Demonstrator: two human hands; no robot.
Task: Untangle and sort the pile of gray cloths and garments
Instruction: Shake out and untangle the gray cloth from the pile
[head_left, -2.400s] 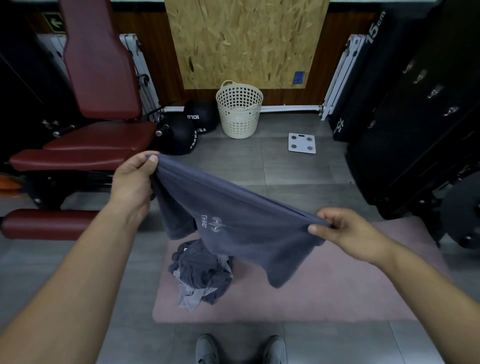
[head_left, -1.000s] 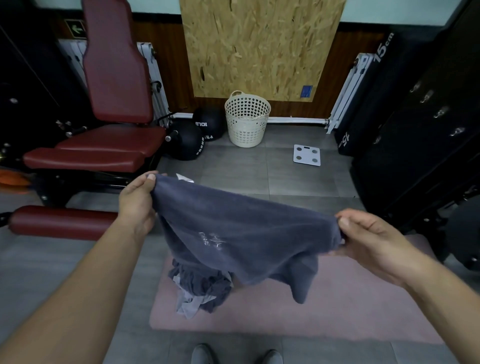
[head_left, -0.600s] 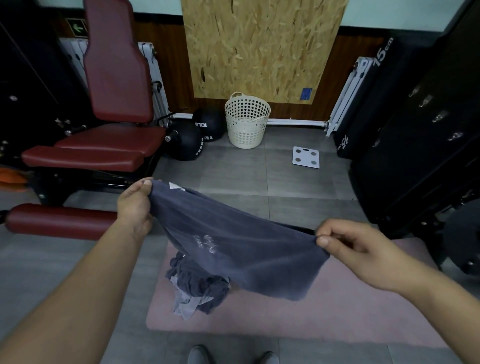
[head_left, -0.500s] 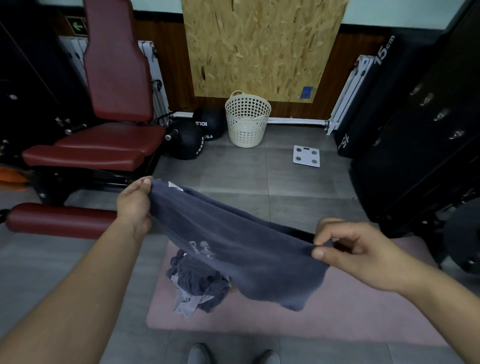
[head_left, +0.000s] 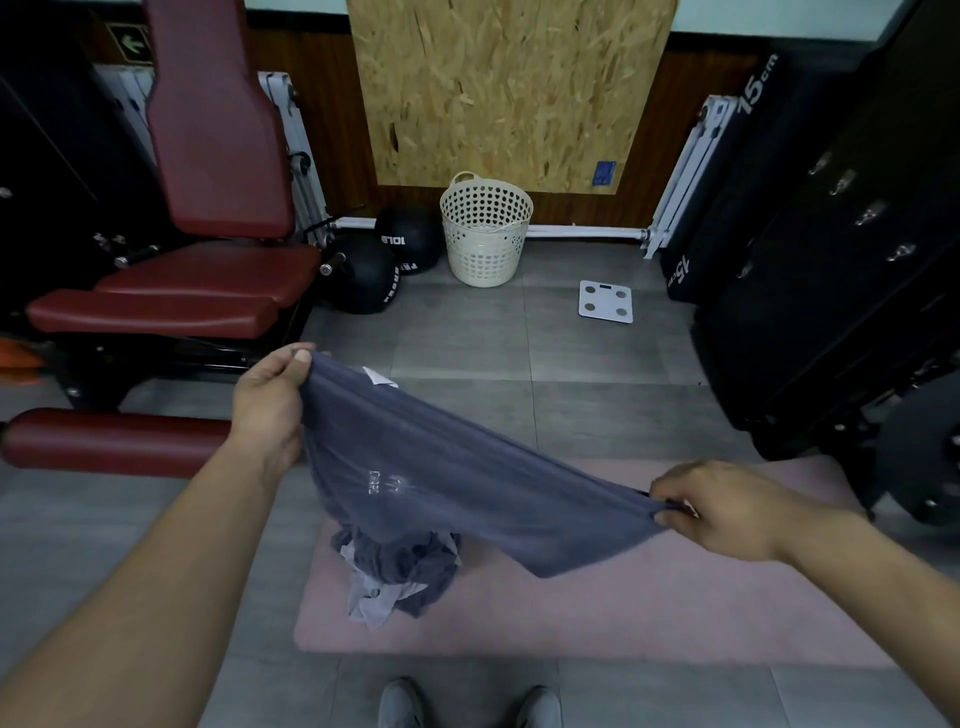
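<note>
Left hand (head_left: 267, 402), right hand (head_left: 727, 506) each pinch gray garment (head_left: 441, 478), stretched above pile (head_left: 400, 571).

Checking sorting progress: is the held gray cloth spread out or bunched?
Spread out: the gray cloth is stretched between the left hand and the right hand, each pinching an edge, with its lower part sagging.

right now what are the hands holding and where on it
Both hold one gray cloth, stretched between them above the pile. The left hand pinches its upper far corner; the right hand pinches the opposite end of the same edge.
</note>
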